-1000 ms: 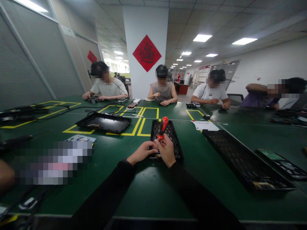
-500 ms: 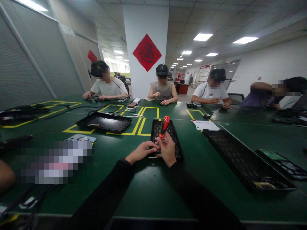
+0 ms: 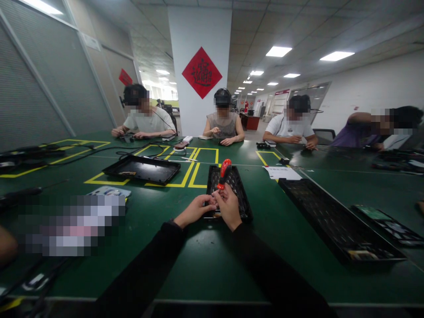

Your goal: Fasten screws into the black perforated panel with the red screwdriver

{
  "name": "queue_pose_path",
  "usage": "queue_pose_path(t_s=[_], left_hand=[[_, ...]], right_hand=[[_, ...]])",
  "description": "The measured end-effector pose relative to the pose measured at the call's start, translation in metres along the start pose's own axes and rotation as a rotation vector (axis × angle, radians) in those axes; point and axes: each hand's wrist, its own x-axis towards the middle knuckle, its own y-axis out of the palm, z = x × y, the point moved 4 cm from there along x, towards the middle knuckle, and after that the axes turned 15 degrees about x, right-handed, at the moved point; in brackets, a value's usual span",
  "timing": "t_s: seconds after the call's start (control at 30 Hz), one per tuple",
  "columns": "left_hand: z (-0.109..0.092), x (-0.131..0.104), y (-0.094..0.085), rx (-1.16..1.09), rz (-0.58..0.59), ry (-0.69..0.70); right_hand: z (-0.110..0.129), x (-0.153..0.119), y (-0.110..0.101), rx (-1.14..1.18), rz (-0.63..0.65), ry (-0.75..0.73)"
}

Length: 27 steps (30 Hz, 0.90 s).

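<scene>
A screwdriver (image 3: 225,170) with a red and black handle stands nearly upright, its handle on top. My right hand (image 3: 229,207) is closed round its lower part, so the shaft and tip are hidden. Close beside it, my left hand (image 3: 195,210) has thumb and fingers pinched together, and whatever they grip is too small to make out. Both hands are over the near half of a black rectangular plastic housing (image 3: 245,204), which lies on the green table with its slotted inside facing up.
Left of the housing lies a black shallow tray (image 3: 145,168). On the right are a long black housing (image 3: 331,216), a white paper (image 3: 281,172) and a panel with a green board (image 3: 374,213). Cables run at left. Several people sit across the table.
The screwdriver handle has turned and leans slightly differently in my right hand. Both hands stay at the housing. The whole view has shifted a little.
</scene>
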Motion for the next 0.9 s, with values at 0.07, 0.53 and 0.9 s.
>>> queue_pose_path(t_s=[0.07,0.53,0.9], left_hand=[[0.0002,-0.0007,-0.0001,-0.001,-0.021,-0.001],[-0.0001,-0.0016,-0.0033,0.068,-0.032,0.045],[-0.0022,-0.003,-0.0034,0.047,-0.05,0.037]], right_hand=[[-0.0007,0.0006,-0.0008,0.026,-0.013,-0.005],[-0.002,-0.0002,-0.0022,0.042,-0.005,0.013],[0.0017,-0.0014,0.0024,-0.052,0.057,0.02]])
